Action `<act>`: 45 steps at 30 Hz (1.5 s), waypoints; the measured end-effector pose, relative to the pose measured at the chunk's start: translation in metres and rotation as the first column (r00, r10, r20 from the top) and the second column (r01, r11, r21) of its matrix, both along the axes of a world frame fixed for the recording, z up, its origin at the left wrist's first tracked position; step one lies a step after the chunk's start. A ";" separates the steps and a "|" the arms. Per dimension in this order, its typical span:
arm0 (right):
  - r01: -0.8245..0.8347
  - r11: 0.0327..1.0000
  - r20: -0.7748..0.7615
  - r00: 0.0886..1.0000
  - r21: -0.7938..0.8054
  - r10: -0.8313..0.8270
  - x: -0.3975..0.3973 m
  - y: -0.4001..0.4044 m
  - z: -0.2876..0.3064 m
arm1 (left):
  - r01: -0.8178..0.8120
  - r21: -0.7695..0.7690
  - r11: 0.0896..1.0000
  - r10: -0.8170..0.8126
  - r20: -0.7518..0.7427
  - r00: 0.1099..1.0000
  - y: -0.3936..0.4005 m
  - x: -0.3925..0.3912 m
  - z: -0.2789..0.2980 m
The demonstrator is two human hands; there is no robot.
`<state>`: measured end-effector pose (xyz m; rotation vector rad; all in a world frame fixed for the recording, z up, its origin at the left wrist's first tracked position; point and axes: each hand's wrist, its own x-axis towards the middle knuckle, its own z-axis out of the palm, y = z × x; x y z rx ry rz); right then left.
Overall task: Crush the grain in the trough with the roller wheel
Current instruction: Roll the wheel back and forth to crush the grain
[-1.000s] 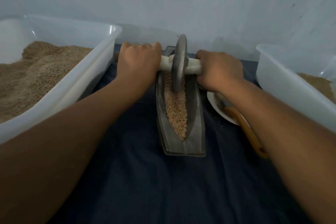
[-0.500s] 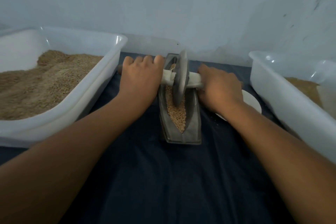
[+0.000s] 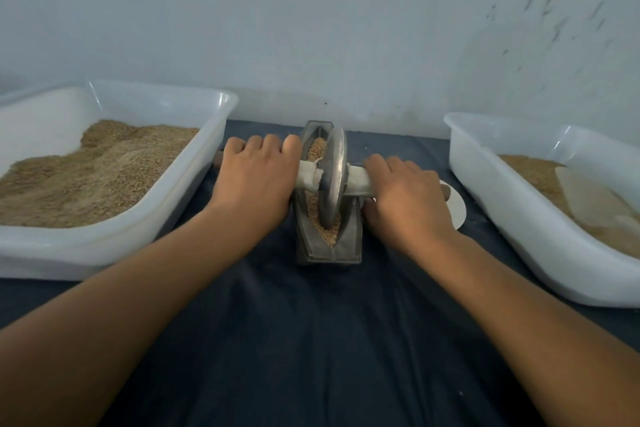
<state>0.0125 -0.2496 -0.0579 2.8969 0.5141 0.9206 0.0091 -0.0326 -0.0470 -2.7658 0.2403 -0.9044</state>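
Wheel (image 3: 333,177) upright in trough (image 3: 327,246), trough running near-to-far; left hand (image 3: 256,184), right hand (image 3: 405,198) curled around crosswise axle (image 3: 358,180), either side.

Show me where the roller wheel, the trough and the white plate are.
roller wheel (image 3: 333,177), head view, on the flat metal face of the disc.
trough (image 3: 351,239), head view, on its bare right inner wall near the front.
white plate (image 3: 456,210), head view, on its exposed right edge.

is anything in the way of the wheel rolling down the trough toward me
Nothing visible. The roller wheel sits in the trough with only grain ahead of it; the left hand and right hand grip the axle outside the trough walls.
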 end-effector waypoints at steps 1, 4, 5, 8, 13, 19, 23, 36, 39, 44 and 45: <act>0.010 1.000 0.008 1.000 -0.001 -0.010 0.002 0.001 0.000 | 0.000 -0.013 1.000 -0.001 -0.018 1.000 0.000 0.002 0.000; 0.030 0.999 0.012 0.999 -0.014 -0.030 0.013 0.004 0.002 | -0.006 -0.033 0.999 0.005 -0.038 0.999 0.001 0.009 -0.001; 0.027 1.000 -0.001 1.000 -0.012 -0.027 0.018 0.004 0.002 | -0.009 -0.030 1.000 0.008 -0.035 0.999 0.001 0.013 0.000; 0.018 1.000 -0.032 0.999 -0.007 -0.018 0.036 0.005 0.004 | -0.019 -0.036 0.999 0.017 -0.045 0.999 0.000 0.027 0.000; 0.036 0.999 -0.024 0.999 -0.007 -0.036 0.066 0.008 0.009 | -0.045 -0.038 0.998 0.043 -0.058 0.997 0.003 0.052 -0.001; 0.051 0.998 -0.109 0.993 0.039 -0.047 0.096 0.009 0.011 | -0.037 -0.040 0.999 0.033 -0.091 0.995 0.002 0.080 0.006; 0.060 0.997 -0.198 0.979 0.044 -0.050 0.110 0.007 0.018 | -0.038 -0.067 0.997 0.032 -0.086 0.996 0.000 0.091 0.009; 0.000 0.997 -0.105 0.994 0.079 0.008 0.081 0.005 0.007 | -0.066 -0.057 0.996 0.066 -0.008 0.998 -0.005 0.060 0.003; -0.032 0.999 -0.047 0.998 0.042 0.034 0.066 0.005 0.005 | -0.057 -0.082 0.995 0.058 0.007 0.998 -0.004 0.044 -0.002; -0.074 0.996 0.020 0.997 0.048 0.073 0.037 0.003 0.002 | -0.035 -0.089 0.995 0.036 0.010 0.999 -0.003 0.020 -0.004; -0.079 0.995 0.034 0.996 0.056 0.077 0.031 0.002 0.002 | -0.033 -0.083 0.996 0.034 0.014 0.999 -0.002 0.016 -0.005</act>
